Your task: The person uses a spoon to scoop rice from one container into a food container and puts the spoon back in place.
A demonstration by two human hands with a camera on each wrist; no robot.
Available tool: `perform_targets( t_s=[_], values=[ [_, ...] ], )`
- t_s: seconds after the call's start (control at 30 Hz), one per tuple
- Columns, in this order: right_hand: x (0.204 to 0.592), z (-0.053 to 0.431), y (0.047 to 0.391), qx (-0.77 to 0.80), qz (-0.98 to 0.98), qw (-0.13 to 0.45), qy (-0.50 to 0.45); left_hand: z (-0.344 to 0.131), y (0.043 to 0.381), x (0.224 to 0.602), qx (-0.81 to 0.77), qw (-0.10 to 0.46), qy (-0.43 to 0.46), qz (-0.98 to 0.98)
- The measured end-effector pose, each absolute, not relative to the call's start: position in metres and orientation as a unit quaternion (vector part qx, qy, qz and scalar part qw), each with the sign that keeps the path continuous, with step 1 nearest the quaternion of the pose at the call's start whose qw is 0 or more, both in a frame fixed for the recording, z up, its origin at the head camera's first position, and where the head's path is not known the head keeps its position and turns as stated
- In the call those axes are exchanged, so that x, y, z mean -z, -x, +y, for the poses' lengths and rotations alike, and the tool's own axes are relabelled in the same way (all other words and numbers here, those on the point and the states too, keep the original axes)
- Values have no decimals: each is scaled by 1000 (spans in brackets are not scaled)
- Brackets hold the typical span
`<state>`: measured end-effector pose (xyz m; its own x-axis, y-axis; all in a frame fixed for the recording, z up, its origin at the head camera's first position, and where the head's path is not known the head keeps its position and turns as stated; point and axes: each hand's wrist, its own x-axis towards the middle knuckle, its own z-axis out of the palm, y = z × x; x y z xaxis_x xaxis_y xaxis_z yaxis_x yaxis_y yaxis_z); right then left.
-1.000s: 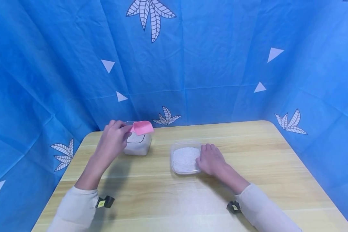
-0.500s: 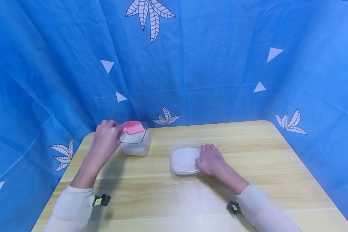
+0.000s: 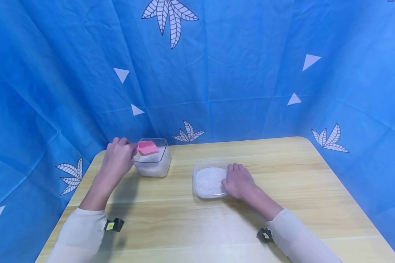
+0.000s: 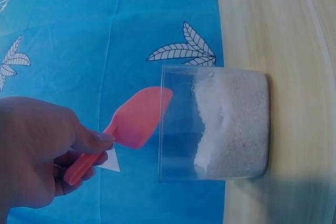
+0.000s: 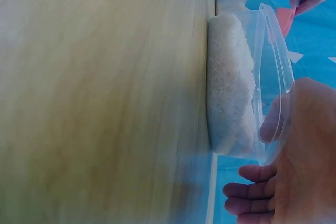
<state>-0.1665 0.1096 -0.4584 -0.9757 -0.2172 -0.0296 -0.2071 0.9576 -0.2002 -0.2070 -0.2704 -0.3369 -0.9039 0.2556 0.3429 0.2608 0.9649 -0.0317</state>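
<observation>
My left hand pinches the handle of a pink scoop between thumb and fingers. The scoop's bowl hangs over a clear square container partly filled with white grains. In the left wrist view the tip of the scoop reaches the container's rim, above the grains. No grains show on the scoop. At the centre of the table stands a lower clear plastic box, also holding white grains. My right hand grips its right rim, thumb on one side and fingers on the other.
Both containers stand on a light wooden table, the square one near the back left edge. A blue curtain with leaf prints hangs close behind and at the sides. A dark wrist device is on the left sleeve.
My left hand has moved left with the scoop, from beyond the square container's right side to over its opening, and the scoop is slightly lower. My right hand stays at the box.
</observation>
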Motion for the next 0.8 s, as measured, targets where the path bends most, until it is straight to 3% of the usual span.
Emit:
perform_targets(
  t_s=[0.27, 0.8],
  values=[
    [458, 110, 166, 100, 989, 26, 106, -273, 216, 343, -41, 164, 158, -973],
    [459, 110, 166, 104, 989, 25, 104, -261, 239, 354, -91, 71, 147, -982]
  ],
)
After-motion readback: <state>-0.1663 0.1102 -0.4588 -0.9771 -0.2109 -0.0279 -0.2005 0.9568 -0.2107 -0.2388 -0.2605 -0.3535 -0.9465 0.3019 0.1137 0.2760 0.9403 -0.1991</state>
